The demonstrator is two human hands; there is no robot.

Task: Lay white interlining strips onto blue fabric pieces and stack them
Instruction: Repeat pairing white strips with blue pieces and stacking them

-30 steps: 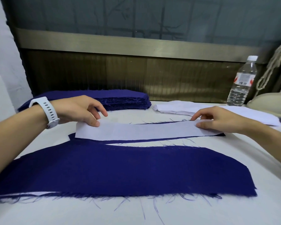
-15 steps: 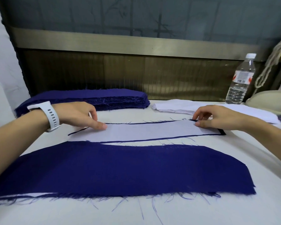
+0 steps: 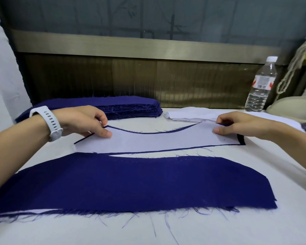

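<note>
White surface (image 3: 219, 227) below a dark window carries the strip (image 3: 157, 140), which lies on a blue piece (image 3: 241, 139) with only the rim showing. At the strip's 9 o'clock end the left hand (image 3: 85, 121) pinches it, and the right hand (image 3: 237, 123) pinches its 3 o'clock end, thumbs on top and fingers curled. Wider cloth (image 3: 131, 183) lies at 6 o'clock, a stack (image 3: 131, 106) at 11.

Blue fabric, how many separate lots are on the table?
3: a stack at back left, a narrow piece under the white strip, a wide piece in front. Layers within or beneath may be hidden.
</note>
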